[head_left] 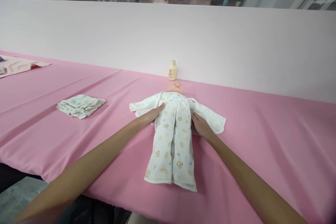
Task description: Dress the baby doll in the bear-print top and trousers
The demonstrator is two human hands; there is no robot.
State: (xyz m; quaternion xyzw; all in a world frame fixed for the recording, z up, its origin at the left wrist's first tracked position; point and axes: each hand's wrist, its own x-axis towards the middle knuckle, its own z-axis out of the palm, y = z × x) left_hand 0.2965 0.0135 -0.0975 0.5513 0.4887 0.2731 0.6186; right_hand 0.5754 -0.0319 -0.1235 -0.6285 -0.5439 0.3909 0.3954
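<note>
A baby doll lies on its back on the pink-covered table, its head toward the wall. White sleeves spread out to both sides of it. Over its front lies a white garment printed with small bears, parted down the middle into two long panels like trouser legs. My left hand grips the garment's left edge near the top, thumb on the cloth and the other fingers mostly hidden. On the opposite edge, slightly lower, my right hand is closed on the cloth. The doll's body and legs are covered.
A cream pump bottle stands behind the doll's head, near the white wall. To the left sits a folded printed cloth. A pale pink cloth lies at the far left. The pink table cover hangs over the front edge.
</note>
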